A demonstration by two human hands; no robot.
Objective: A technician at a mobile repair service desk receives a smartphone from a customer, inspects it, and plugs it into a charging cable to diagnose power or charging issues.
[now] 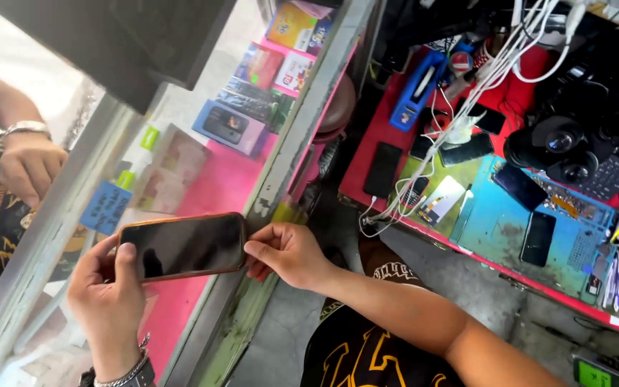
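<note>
A phone repair stall, by the look of it. On the right, a red bench [374,143] carries a blue work mat [496,226], loose phones [383,170], a white cable tangle [467,93] and a microscope [564,147]. On the left, a glass counter [202,193] shows boxed goods [229,127] on pink shelving, another person [29,163] standing at its far side.

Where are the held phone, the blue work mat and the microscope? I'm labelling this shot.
phone [180,247]: head view, middle of its dark screen.
blue work mat [499,222]: head view, bare patch between the two dark phones lying on it.
microscope [564,143]: head view, on its black eyepieces.
</note>
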